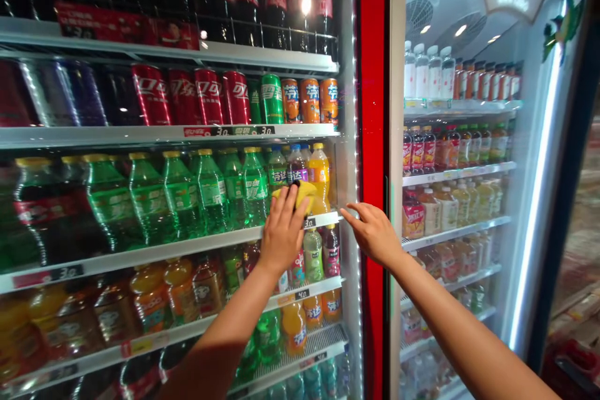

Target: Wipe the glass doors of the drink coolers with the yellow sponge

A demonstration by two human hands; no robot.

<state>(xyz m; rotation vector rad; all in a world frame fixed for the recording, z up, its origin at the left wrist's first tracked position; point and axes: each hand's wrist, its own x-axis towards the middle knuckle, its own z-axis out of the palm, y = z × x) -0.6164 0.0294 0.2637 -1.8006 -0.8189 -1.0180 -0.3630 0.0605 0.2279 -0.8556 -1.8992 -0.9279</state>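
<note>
Pressed to the glass door of the left drinks cooler is a yellow cloth [306,195], with my left hand [284,225] spread over it, fingers pointing up. A small dark spot shows at the cloth's top edge. My right hand [372,231] is beside the door's right edge, in front of the red frame [374,137]; its fingers are apart and point left, and nothing shows in them. Behind the glass near my left hand stand an orange bottle [319,175] and green bottles [255,184].
More shelves of bottles and cans fill the left cooler, with red cans [209,97] above my hands. At the right stands a second lit cooler [459,175] with bottles on several shelves. A blurred shelf area lies at the far right edge.
</note>
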